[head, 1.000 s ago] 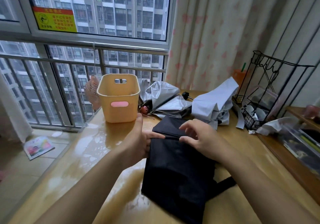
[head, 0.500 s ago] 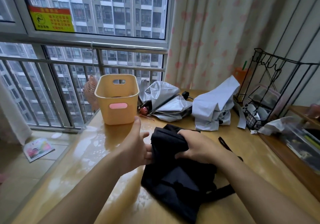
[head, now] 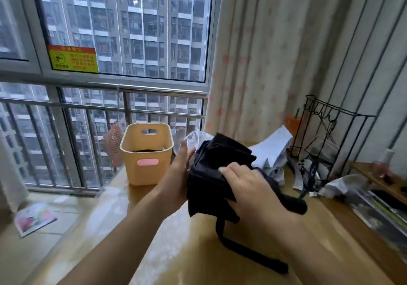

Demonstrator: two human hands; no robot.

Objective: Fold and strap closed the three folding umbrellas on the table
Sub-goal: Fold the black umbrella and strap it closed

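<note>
Now I see the black umbrella [head: 211,174] held up over the wooden table [head: 176,251], bunched between both hands, with its strap [head: 242,247] trailing down onto the tabletop. The left hand [head: 180,174] presses flat against the bundle's left side, fingers straight and holding nothing, while the right hand [head: 248,187] curls its fingers over the dark canopy and grips it. Behind it, a white umbrella [head: 273,150] and a mostly hidden silver umbrella [head: 193,138] lie loose beside an orange basket [head: 146,159].
</note>
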